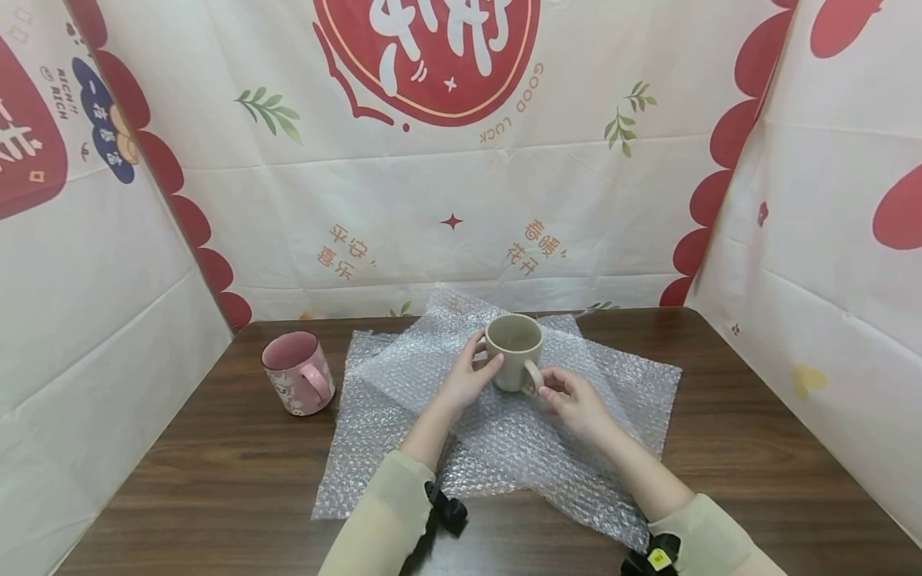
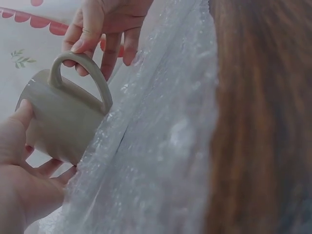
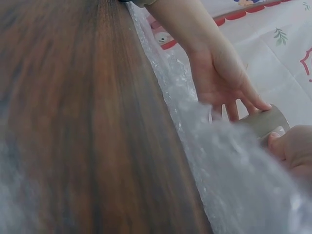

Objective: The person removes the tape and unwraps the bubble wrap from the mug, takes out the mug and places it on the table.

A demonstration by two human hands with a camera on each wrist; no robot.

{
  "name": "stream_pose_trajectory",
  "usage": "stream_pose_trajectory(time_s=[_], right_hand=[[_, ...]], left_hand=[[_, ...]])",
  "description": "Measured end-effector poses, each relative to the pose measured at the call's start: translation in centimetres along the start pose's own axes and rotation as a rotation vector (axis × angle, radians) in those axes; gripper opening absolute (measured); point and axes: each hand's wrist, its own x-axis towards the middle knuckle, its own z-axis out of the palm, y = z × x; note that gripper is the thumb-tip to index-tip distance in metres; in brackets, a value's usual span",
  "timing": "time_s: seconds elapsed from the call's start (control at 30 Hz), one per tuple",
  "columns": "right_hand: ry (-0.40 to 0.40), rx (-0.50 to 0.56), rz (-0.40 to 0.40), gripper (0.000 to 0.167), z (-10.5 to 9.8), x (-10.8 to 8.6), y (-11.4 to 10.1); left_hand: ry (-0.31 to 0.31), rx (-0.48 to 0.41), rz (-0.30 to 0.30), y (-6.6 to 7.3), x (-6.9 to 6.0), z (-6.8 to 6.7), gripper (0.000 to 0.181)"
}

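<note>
A grey-green mug (image 1: 513,366) is upright over the bubble wrap (image 1: 382,424) in the head view, its opening facing up. My left hand (image 1: 470,376) holds the mug's left side between thumb and fingers, seen also as the hand (image 2: 24,178) in the left wrist view. On the other side, my right hand (image 1: 579,400) pinches the mug's handle (image 2: 90,68) with thumb and fingers. In the right wrist view the mug (image 3: 270,119) is partly hidden behind the wrap and my right hand (image 3: 298,148). Whether its base touches the wrap, I cannot tell.
A pink mug (image 1: 298,382) with a pale printed pattern stands on the dark wooden table (image 1: 216,472), left of the wrap. The wrap lies in overlapping sheets, one reaching up to the back cloth (image 1: 288,208). Printed cloth also hangs at both sides.
</note>
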Motion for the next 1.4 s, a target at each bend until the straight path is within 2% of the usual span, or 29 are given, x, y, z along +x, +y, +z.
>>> stream_pose_trajectory(time_s=[0.27,0.5,0.53,0.57,0.67,0.73,0.83,1.07,1.2,1.3,1.4], right_hand=[[0.015,0.010,-0.047,0.021,-0.1,-0.3,-1.1],[0.020,0.013,-0.067,0.022,0.0,-0.6,-2.0],[0.020,0.010,-0.069,0.022,-0.1,-0.6,-2.0],[0.018,0.006,-0.072,0.022,-0.1,-0.7,-2.1],[0.022,0.006,-0.079,0.022,-0.2,-0.7,-2.4],[0.022,0.009,-0.084,0.022,-0.2,-0.8,-2.7],[0.021,0.018,-0.087,0.021,-0.3,-0.9,-3.1],[0.005,0.020,-0.097,0.018,-0.4,-1.0,-3.8],[-0.003,0.017,-0.109,0.018,-0.4,-1.1,-4.2],[-0.010,0.012,-0.120,0.018,-0.4,-1.2,-4.5],[-0.023,0.020,-0.124,0.019,-0.3,-1.4,-4.8]], left_hand=[[-0.002,-0.049,0.036,1.1,-0.4,0.1,0.071],[0.016,-0.026,0.039,1.9,-1.0,0.1,0.071],[0.015,-0.024,0.040,2.4,-1.3,0.1,0.071],[0.011,-0.022,0.048,3.0,-1.6,0.0,0.071],[0.012,-0.013,0.079,3.3,-1.8,0.0,0.070],[0.019,-0.008,0.092,3.5,-1.8,0.0,0.070],[0.043,-0.002,0.125,2.8,-1.4,0.0,0.069],[0.082,-0.002,0.143,3.1,-1.5,-0.3,0.071],[0.094,0.004,0.180,5.0,-2.9,-0.5,0.068],[0.097,0.045,0.186,6.6,-4.0,-0.7,0.069],[0.090,0.090,0.181,7.2,-4.7,-1.0,0.071]])
